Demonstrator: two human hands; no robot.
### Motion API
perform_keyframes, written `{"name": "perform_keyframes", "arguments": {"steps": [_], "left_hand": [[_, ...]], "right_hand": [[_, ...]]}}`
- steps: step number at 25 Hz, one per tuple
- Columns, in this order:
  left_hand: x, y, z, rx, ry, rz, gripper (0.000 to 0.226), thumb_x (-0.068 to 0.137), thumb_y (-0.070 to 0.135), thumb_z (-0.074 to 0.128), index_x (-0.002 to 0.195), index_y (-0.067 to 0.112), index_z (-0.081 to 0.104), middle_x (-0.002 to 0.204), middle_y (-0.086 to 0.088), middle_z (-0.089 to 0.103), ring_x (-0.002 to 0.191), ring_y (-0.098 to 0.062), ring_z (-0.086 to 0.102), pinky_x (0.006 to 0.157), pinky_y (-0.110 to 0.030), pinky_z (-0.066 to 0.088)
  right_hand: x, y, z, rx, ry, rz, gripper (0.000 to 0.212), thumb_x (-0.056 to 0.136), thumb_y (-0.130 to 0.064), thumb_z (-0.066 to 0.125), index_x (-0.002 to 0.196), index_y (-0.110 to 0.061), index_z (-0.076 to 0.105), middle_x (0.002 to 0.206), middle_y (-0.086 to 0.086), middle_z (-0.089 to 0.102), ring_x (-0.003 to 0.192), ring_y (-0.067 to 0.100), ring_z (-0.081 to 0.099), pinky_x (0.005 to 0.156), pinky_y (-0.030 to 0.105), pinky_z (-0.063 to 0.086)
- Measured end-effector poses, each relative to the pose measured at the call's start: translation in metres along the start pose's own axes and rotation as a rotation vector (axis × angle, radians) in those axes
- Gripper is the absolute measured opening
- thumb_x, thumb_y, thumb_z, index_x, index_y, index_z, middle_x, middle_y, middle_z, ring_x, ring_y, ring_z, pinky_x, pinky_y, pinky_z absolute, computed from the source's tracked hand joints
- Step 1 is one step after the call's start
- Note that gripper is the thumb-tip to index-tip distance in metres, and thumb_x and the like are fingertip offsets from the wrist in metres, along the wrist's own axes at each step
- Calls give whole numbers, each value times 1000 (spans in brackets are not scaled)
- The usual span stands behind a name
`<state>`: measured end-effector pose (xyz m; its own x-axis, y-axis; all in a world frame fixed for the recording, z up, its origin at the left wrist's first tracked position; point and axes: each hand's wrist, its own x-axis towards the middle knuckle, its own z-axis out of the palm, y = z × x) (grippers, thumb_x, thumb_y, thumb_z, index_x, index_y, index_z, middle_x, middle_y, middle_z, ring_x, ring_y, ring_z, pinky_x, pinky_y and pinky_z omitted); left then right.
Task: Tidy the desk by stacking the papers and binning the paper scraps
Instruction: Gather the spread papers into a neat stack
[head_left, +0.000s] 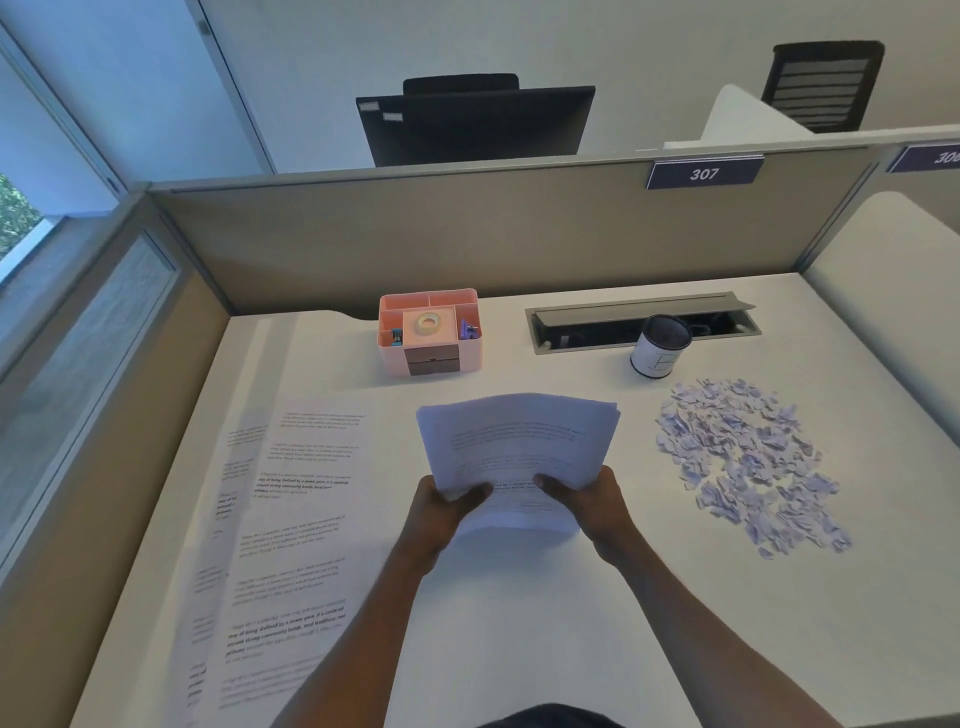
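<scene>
White printed sheets, gathered into a stack of papers (514, 452), are held in both hands over the middle of the desk (519, 623). The left hand (441, 514) grips the near left corner and the right hand (592, 499) the near right corner. Each thumb is pressed on top of the print, and the fingers are tucked under the sheets, so both hands are closed on the stack. The far edge of the stack tips up toward the partition (467, 234), and its edges are not quite square, a few corners fanning out at the top right. I cannot tell whether its near edge touches the desk.

To the left, well apart from the hands, more loose sheets (301, 519) lie flat and overlapping in a long run down the desk's left side, their text facing up.

To the right of the stack, a heap of paper scraps (743, 457), small and pale lilac, is spread over the desk, near the right hand but not touching it.

At the back, a pink organiser (430, 332) stands against the partition with a roll of tape (427, 323) in its middle compartment. Right of it a cable tray (639, 317) lies open in the desk top, and a mug (660, 345) with a dark inside stands just in front of it, just beyond the scraps. On the partition's top edge hangs a plate (704, 173) reading 307. Beyond it are a dark monitor (475, 124) and a black chair (823, 85).
</scene>
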<state>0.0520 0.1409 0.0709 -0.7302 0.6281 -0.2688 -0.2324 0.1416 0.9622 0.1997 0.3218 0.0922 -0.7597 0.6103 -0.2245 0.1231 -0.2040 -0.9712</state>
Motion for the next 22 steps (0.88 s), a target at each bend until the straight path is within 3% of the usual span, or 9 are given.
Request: {"name": "perform_keyframes", "arguments": {"steps": [4,8,13,17,18,20,22], "left_hand": [[0,8,-8,26,-22,-83,25,86,14,88,110,19,80,109,-1,83,104,-23,79,83,-31,64],[-2,12,-28,-82,-95,-170,41,86,14,87,124,6,74,119,-12,80,109,-32,78,93,-49,63],[-26,-6,-56,-37,65,-197,37,87,16,87,121,8,76,112,-8,82,104,-30,79,93,-53,64],[-51,-37,-91,147,331,-153,19,89,18,85,106,13,79,94,-2,83,89,-25,80,86,-54,66],[-62,-49,-102,252,375,-130,21,88,21,85,107,15,79,97,0,83,91,-22,79,89,-52,65],[-92,-74,-123,491,377,-90,34,86,27,88,118,22,76,122,5,77,112,-15,71,105,-41,57],[-123,-98,-139,666,297,-88,62,83,39,90,139,26,66,154,9,55,143,-13,50,123,-36,36]], "right_hand": [[3,-6,0,-53,-48,63,35,79,-14,87,112,-12,76,108,4,78,101,28,74,86,44,62],[9,-13,3,-14,-254,147,42,88,-21,79,127,-11,68,122,8,74,110,30,72,92,49,58],[11,26,30,-11,-264,227,41,91,-18,74,130,-7,65,126,10,72,114,33,69,101,57,53],[7,59,40,-35,-216,301,50,82,-25,82,127,-10,67,123,11,73,111,36,71,99,61,52],[6,67,40,-49,-213,312,49,82,-25,82,126,-10,67,122,10,73,110,35,71,98,62,53],[4,78,39,-82,-201,325,44,84,-21,81,125,-10,68,120,9,74,107,34,72,96,61,54],[3,85,39,-98,-172,338,44,83,-19,81,124,-9,68,118,9,75,105,34,73,94,58,56]]}}
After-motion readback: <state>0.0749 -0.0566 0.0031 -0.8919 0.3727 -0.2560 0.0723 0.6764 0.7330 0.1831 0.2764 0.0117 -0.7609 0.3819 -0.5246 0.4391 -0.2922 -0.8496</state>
